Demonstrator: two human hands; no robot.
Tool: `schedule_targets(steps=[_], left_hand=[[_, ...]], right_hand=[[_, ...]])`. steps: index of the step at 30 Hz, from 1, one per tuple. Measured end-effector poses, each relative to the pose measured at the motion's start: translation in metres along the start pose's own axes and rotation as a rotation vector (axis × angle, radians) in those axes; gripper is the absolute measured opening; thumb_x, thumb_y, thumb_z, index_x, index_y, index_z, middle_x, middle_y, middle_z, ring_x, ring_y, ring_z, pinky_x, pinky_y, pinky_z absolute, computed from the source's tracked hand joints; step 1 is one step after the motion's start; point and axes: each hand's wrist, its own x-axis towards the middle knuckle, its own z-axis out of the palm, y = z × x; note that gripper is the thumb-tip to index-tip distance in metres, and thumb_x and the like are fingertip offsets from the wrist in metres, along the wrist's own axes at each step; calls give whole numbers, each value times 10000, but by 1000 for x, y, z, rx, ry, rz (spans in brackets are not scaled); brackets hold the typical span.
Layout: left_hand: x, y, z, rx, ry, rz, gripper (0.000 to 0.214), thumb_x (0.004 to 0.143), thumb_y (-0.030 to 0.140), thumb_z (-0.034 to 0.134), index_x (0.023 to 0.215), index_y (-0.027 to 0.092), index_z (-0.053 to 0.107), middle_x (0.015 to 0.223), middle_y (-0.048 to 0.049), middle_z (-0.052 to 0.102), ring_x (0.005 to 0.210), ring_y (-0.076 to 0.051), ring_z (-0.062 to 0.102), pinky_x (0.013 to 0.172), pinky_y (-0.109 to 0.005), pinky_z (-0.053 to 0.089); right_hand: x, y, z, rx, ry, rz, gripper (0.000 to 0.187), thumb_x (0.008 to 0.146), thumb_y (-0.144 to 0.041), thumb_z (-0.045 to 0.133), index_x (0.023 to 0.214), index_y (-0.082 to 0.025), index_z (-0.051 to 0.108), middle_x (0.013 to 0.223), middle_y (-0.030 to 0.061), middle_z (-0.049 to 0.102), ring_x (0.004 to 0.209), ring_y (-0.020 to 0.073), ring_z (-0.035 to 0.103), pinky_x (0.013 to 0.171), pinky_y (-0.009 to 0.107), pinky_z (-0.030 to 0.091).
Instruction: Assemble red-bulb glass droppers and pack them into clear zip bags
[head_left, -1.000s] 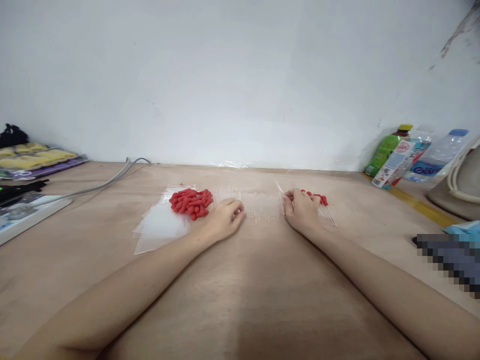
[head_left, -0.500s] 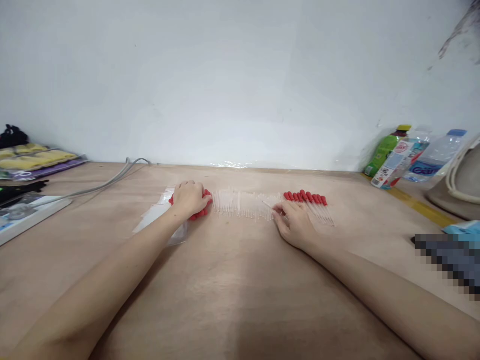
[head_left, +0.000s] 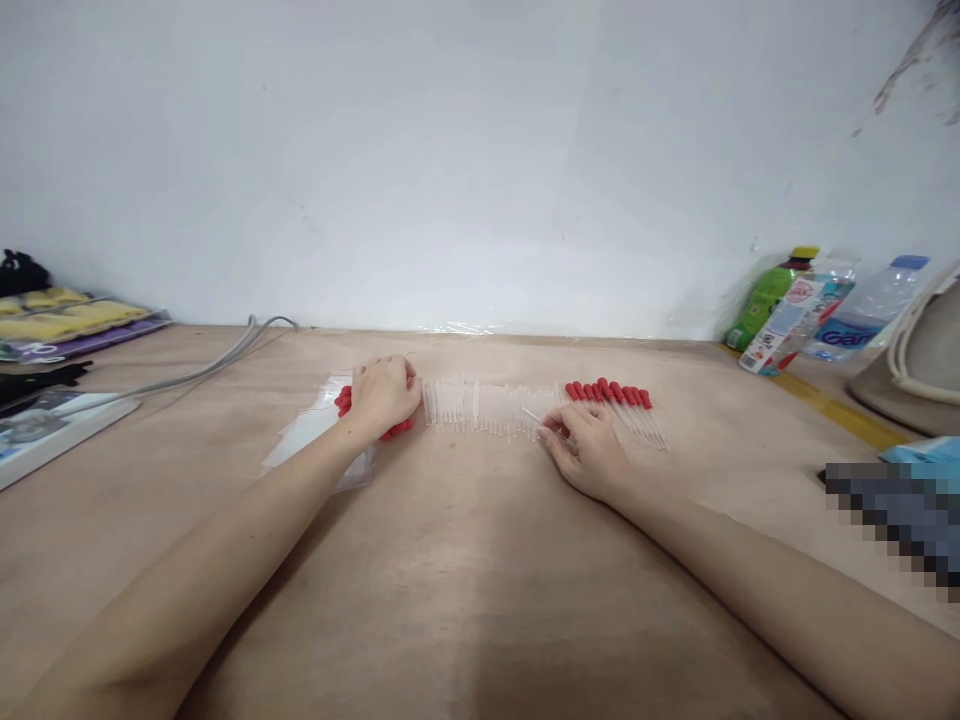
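On my head feed, I take the row of clear tubes (head_left: 450, 405) as my landmark. Just left of the row, my left hand (head_left: 385, 392) covers most of a pile of red rubber bulbs (head_left: 397, 430); its fingers curl down over them, but I can't tell whether they close on one. The pile sits on clear plastic bags (head_left: 300, 440), also left of the row. At the row's right end, my right hand (head_left: 591, 447) has thumb and finger together, clamped on a single thin tube (head_left: 529, 413) that slants up and left. Beyond that same end lie red-topped droppers (head_left: 611, 393) — side by side, bulbs toward the wall (head_left: 480, 180).
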Motion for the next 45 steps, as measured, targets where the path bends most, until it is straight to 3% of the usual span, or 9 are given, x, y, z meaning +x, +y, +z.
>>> schedule_targets(steps=[5,10,13,18,25,35,45], left_hand=[[-15,22,5,-312,126,246,134,849,250,377,891,160,467,833,-63,599,773,-189,553,674,-301,423],[-48,50,26,-514,8,482,172,846,264,464,990,171,464,869,-45,618,783,-161,588,679,-271,448],[-57,57,30,-596,2,495,224,827,265,517,1029,172,484,910,-51,621,819,-155,587,714,-267,455],[-54,58,24,-618,14,537,111,828,255,518,852,158,567,814,-36,598,740,-134,557,682,-253,450],[-57,58,22,-678,9,581,138,852,251,475,890,171,580,842,-39,600,763,-135,555,697,-261,451],[-59,55,14,-687,-126,683,161,858,235,455,882,178,604,835,-36,627,778,-140,577,701,-250,451],[-59,55,18,-664,-187,665,171,852,276,465,866,186,610,815,-27,626,761,-140,573,700,-253,443]], right_hand=[[1,1,0,6,0,0,130,829,-258,441,774,-177,526,727,29,599,692,151,536,742,320,335],[1,2,0,49,-27,-46,170,862,-237,391,891,-179,549,790,48,626,736,158,553,746,317,342],[0,0,0,23,-29,-95,189,867,-228,389,932,-180,560,816,47,637,750,159,551,791,334,318],[-1,-3,1,9,-38,-152,201,865,-233,400,940,-173,576,774,38,640,698,140,545,792,328,301],[1,-8,-2,41,-99,-157,201,866,-240,398,916,-168,579,784,38,638,674,125,538,777,316,290],[3,3,-1,124,-151,-206,208,858,-246,432,896,-209,633,781,24,634,724,126,557,750,312,277],[4,0,-2,-31,-120,-251,228,848,-231,430,851,-216,657,734,21,632,670,119,530,725,321,238]])
